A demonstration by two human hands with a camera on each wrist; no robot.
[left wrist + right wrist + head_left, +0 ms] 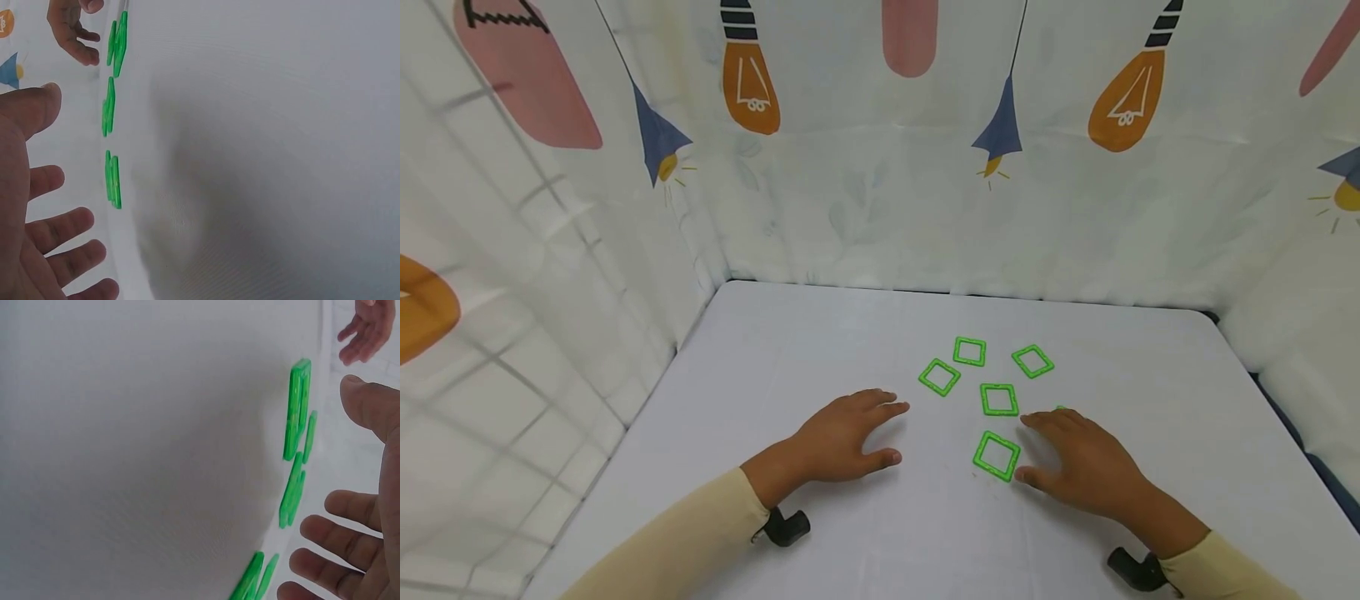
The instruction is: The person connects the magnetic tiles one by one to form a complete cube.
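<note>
Several bright green square frames lie flat on a white-covered table. My right hand is beside the nearest square frame, thumb tip at its right corner, fingers spread and holding nothing. Its index fingertip comes close to the middle square frame. Behind the knuckles peeks a sliver of another green piece, mostly hidden. To the left, my left hand hovers with fingers apart and nothing in it; the nearest piece to its fingertips is the leftmost square frame. In both wrist views the fingers are extended and separated.
Farther back lie two more green pieces, a back square frame and a right-hand square frame. The white table ends at a patterned curtain behind and on the left. Dark wrist cameras sit below both wrists.
</note>
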